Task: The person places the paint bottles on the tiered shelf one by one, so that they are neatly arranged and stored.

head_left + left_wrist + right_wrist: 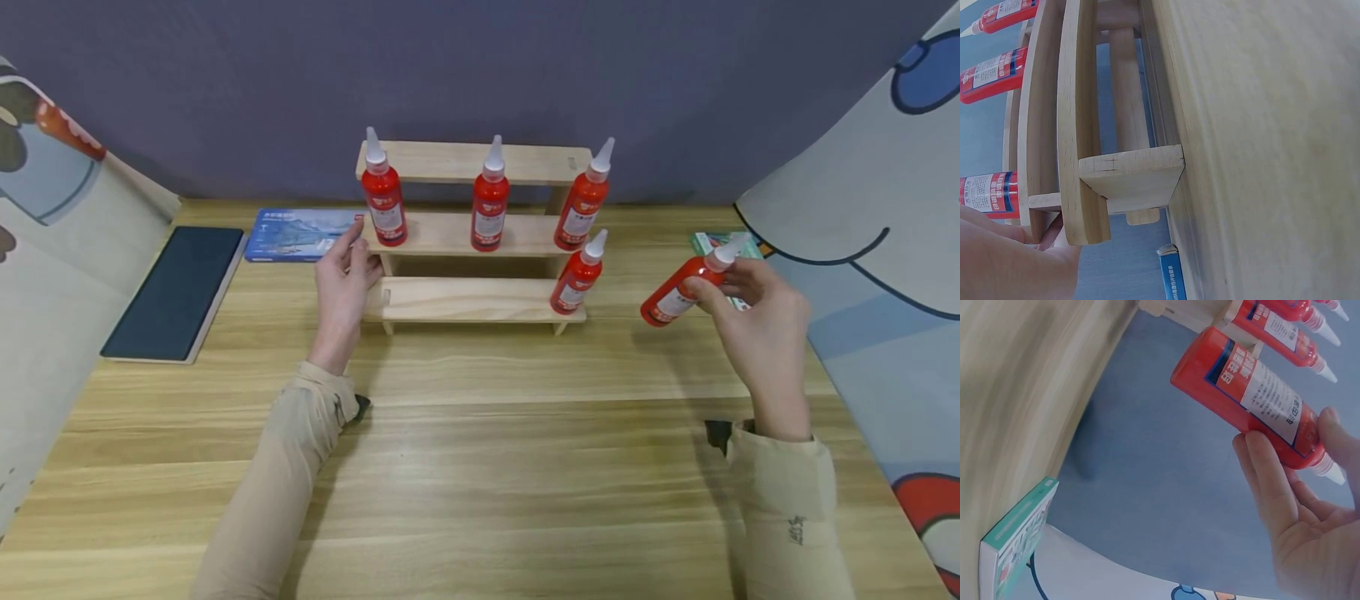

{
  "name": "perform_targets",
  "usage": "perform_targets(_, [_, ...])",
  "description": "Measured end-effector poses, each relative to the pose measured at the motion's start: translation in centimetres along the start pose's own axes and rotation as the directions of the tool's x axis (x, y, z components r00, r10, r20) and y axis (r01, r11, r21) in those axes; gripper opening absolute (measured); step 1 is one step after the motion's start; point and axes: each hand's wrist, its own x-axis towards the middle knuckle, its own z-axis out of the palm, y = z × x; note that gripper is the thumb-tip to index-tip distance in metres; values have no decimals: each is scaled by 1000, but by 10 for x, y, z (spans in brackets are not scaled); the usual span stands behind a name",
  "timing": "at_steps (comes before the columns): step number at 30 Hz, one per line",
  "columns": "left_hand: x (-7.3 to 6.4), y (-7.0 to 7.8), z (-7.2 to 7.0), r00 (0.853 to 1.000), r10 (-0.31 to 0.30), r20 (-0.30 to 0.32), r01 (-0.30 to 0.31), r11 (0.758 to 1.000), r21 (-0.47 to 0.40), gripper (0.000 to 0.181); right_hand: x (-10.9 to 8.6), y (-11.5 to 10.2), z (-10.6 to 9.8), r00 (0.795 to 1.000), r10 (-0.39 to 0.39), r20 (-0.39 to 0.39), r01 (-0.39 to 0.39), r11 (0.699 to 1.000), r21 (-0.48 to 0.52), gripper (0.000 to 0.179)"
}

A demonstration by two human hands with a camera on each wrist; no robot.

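A three-tier wooden rack (480, 296) stands on the table with red squeeze bottles that have white pointed caps. Three are upright on the middle tier: a left bottle (385, 204), a centre bottle (490, 204) and a right bottle (582, 208). Another bottle (576, 283) stands at the right end of the lowest tier. My left hand (343, 279) grips the left end of the middle tier, its thumb partly hidden behind the wood in the left wrist view. Off to the rack's right, my right hand (765, 321) holds a tilted red bottle (1254, 394) near its neck, cap pointing up and right.
A blue flat box (300, 236) lies left of the rack, and a dark tablet-like slab (176, 292) lies farther left. Behind my right hand is a green box (705, 242). A dark panel (480, 75) rises behind the rack, with printed panels at both sides.
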Motion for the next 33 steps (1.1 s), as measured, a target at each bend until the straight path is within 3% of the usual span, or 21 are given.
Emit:
perform_targets(18, [0,0,0,1000,13,7,-13,1000,25,47,-18,-28,3,996,-45,77,43,999,28,54])
perform_targets(26, [0,-1,-1,1000,8,5,-8,1000,24,47,-22,-40,15,987,-126,104,119,990,69,49])
perform_targets(33, [-1,0,-1,1000,2,7,-2,1000,20,48,-26,-52,24,980,-145,137,134,987,86,47])
